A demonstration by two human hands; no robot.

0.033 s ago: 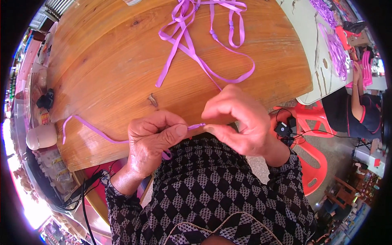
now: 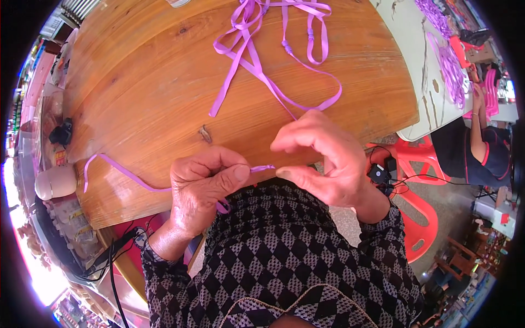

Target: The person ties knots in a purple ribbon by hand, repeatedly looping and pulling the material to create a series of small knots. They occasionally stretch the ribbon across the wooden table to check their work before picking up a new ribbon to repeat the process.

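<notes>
My left hand [image 2: 203, 183] is closed, pinching a narrow purple ribbon [image 2: 128, 175] between thumb and fingers. A short twisted end of ribbon [image 2: 262, 168] sticks out to the right of that pinch, and a small loop [image 2: 223, 207] hangs below the hand. The long tail runs left over the wooden table. Just right of the twisted end, my right hand [image 2: 327, 164] has its thumb and forefinger apart, with the thumb tip close to the ribbon. Another purple strand [image 2: 287, 111] passes behind the right hand's knuckles; whether the hidden fingers touch it, I cannot tell.
A knotted heap of purple ribbon [image 2: 246, 27] lies at the far side of the wooden table [image 2: 131, 82]. More purple ribbon [image 2: 451, 71] rests on a white table [image 2: 407, 33] at right, near another person's arm [image 2: 478, 131]. Red plastic stools [image 2: 418, 218] stand at right.
My right hand has shifted slightly right, and its thumb has drawn back from the twisted ribbon end. The left hand keeps its pinch, almost still.
</notes>
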